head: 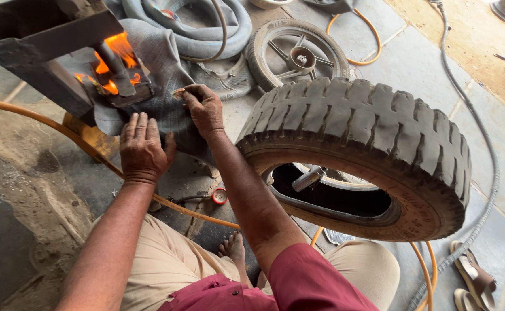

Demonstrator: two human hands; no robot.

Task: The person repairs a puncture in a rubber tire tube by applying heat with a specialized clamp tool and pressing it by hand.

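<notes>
The person's left hand lay flat, fingers spread, pressing down on a grey rubber inner tube draped under a dark iron vulcanising press in which orange flames burned. The right hand pinched a small brownish scrap against the tube, thumb and fingertips closed on it, just beside the flames. A large black knobbly tyre stood tilted against the right forearm. An orange hose ran across the stained stone floor beneath the left wrist, and a small spoked wheel lay behind the tyre.
</notes>
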